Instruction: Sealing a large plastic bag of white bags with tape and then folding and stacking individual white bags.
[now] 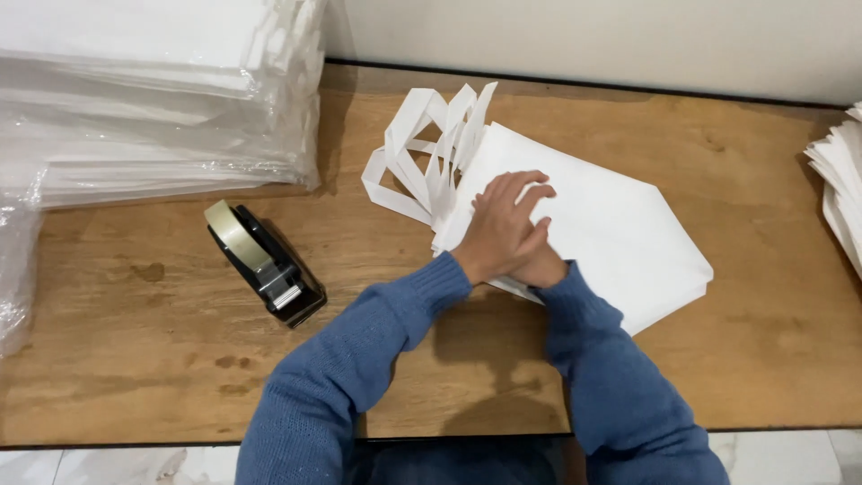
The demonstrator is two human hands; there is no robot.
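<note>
- Bags [602, 224]: flat stack of white bags, centre of desk [135, 359], handles [422, 153] fanned out to the far left.
- Left hand [503, 229] flat on the stack, fingers spread, pressing down, gripping nothing. Right hand [541, 267] tucked under it, mostly hidden; cannot tell how far open.
- Handling, judged: light, soft, floppy; layers likely slide on each other. Best taken by the handles or by the stack's edges.
- Around: tape dispenser [263, 262] to the left, wrapped white packs [153, 99] far left, white sheets [840, 189] at right edge. Nothing crowds the stack.

Matt white paper bags [593, 216] (smooth) on stained wooden table [135, 359].
</note>
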